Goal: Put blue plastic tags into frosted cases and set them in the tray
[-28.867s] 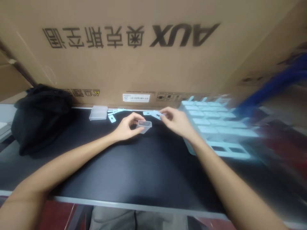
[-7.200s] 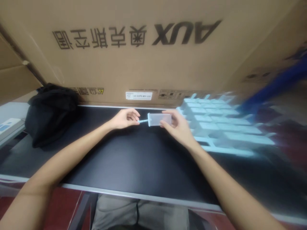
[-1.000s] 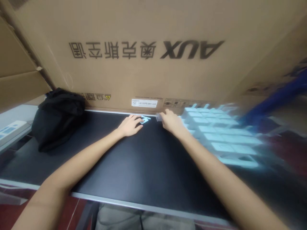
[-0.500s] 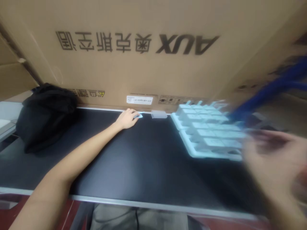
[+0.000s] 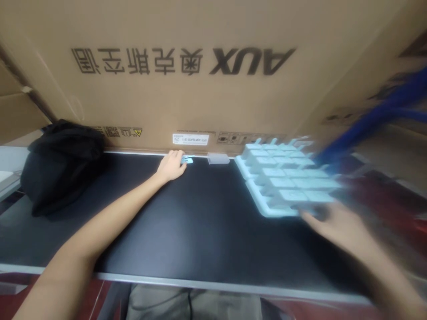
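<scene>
On the black tabletop point(image 5: 207, 231), my left hand point(image 5: 171, 165) lies near the back edge. Its thumb and fingers close on a small light blue plastic piece point(image 5: 188, 160), which pokes out on the right. At the table's right side sit light blue plastic trays point(image 5: 278, 178) of blocky compartments, side by side, with thin tabs standing up along the far part. My right hand point(image 5: 343, 224), blurred, is at the near right corner of these trays, thumb apart from the fingers. Whether it touches the trays I cannot tell.
A large cardboard box point(image 5: 187, 98) with upside-down print stands behind the table. A black cloth bundle point(image 5: 63, 164) lies on the left. A whitish translucent piece point(image 5: 218, 158) is at the back edge. Something blue and bar-like point(image 5: 376, 115) slants at the right, blurred.
My right hand has moved left and in to the trays' near corner. My left hand and the small light blue piece have shifted slightly left, and more of the piece shows.
</scene>
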The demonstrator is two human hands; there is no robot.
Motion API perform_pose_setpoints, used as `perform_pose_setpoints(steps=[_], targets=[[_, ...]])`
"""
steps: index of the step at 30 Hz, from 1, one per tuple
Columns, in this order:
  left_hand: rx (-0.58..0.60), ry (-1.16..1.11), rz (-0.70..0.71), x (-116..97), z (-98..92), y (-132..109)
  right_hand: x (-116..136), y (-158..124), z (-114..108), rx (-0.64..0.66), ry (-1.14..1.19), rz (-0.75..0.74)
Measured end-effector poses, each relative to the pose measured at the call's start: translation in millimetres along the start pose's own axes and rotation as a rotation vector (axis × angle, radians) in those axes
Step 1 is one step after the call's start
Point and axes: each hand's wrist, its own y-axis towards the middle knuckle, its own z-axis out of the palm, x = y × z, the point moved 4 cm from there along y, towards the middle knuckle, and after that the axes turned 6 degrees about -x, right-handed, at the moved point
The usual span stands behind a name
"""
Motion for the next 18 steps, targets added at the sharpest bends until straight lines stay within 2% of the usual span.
perform_pose_setpoints(steps=[5, 10, 14, 18], targets=[[-0.009, 0.008, -0.002, -2.3, -3.0, -0.9, 4.9, -0.3, 8.6, 0.010, -0.071, -0.094], [-0.014, 0.020, 0.003, -3.5, -4.6, -1.4, 3.2, -1.7, 11.1, -0.007, -0.089, -0.062], [-0.021, 0.019, 0.002, -3.3, -3.7, -1.9, 11.0, -5.3, 10.9, -0.006, -0.111, -0.062], [-0.039, 0.006, 0.008, -3.2, -3.9, -2.3, 17.2, -6.7, 6.6, -0.038, -0.109, -0.002]])
